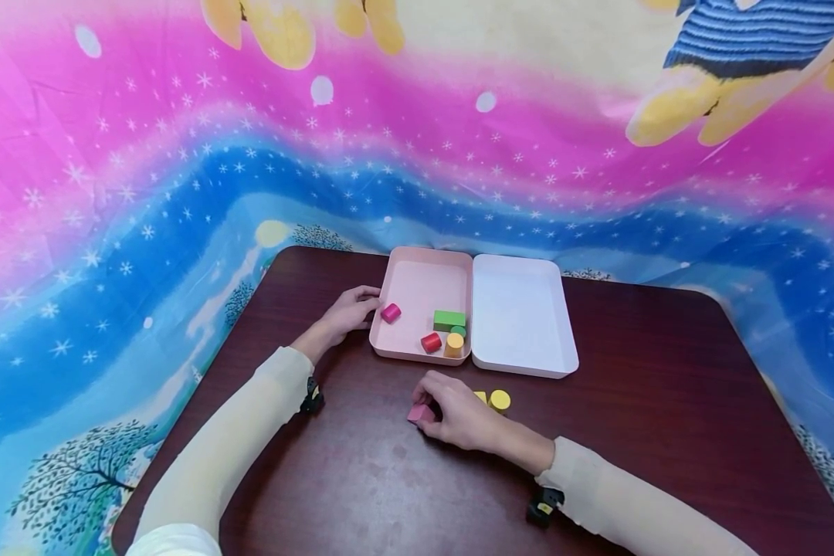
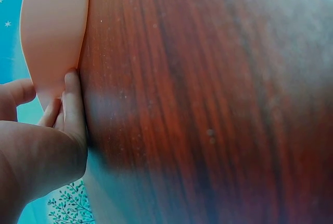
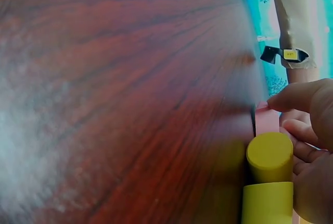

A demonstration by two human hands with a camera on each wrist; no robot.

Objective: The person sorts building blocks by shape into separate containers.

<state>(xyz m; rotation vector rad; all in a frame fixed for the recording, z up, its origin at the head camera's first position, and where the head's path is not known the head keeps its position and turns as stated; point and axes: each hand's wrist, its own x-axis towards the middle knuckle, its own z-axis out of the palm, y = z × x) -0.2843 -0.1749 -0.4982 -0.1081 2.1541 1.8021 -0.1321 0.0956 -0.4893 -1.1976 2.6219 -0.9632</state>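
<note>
My right hand [image 1: 462, 413] pinches a pink block [image 1: 419, 414] between thumb and fingers, low over the brown table. In the right wrist view the pink block [image 3: 267, 121] sits at the fingertips, beyond a yellow cylinder [image 3: 270, 156] and another yellow block [image 3: 268, 203]. The head view has a yellow cylinder [image 1: 500, 401] behind that hand, with a yellow block [image 1: 481, 397] partly hidden. My left hand [image 1: 344, 315] rests against the left side of the pink tray [image 1: 424, 262]; the left wrist view shows its extended fingers [image 2: 74, 99] touching the tray's outer wall [image 2: 54, 31].
Inside the pink tray lie a magenta cylinder [image 1: 391, 313], a red cylinder [image 1: 431, 342], a green rectangular block [image 1: 449, 320], a small green piece [image 1: 458, 332] and an orange-yellow cylinder [image 1: 454, 344]. A white tray [image 1: 524, 309] stands against its right side. A patterned cloth [image 1: 424, 170] hangs behind the table.
</note>
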